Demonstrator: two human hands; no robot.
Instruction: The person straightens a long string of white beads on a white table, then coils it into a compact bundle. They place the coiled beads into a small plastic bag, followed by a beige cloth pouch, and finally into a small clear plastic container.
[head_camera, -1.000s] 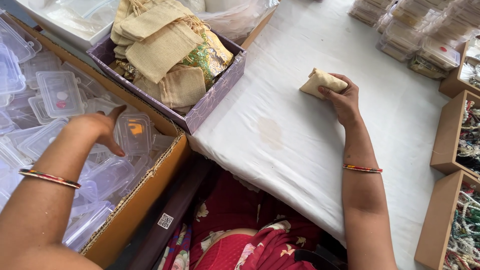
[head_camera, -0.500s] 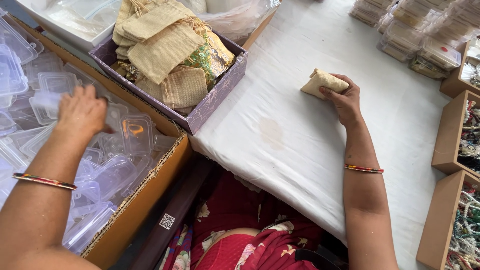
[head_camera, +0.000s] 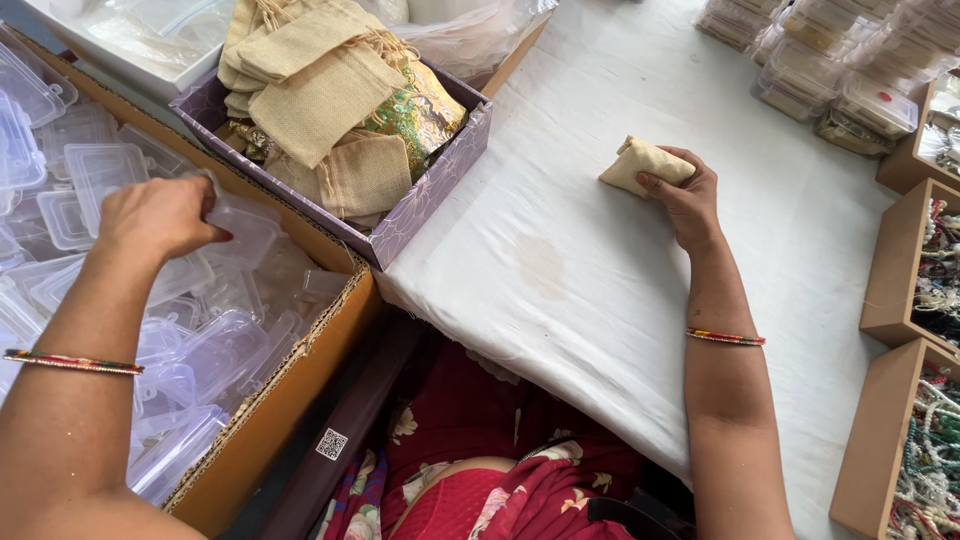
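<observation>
Clear plastic boxes fill the cardboard carton at the far left, heaped loosely with their lids at all angles. Over that heap the left hand is curled, knuckles up, its fingertips pinching the edge of 1 small clear box that lies near the carton's inner wall. A striped bangle circles that forearm. Just beside the carton, a lilac patterned box holds a stack of tan burlap pouches, with a green and gold pouch tucked among them. Further right, on the tabletop under its white cloth, the right hand rests with fingers closed around a small filled burlap pouch, pressing it against the cloth. At the far right edge stand open brown trays of beaded strings, and stacked packed clear boxes sit at the upper right.
</observation>
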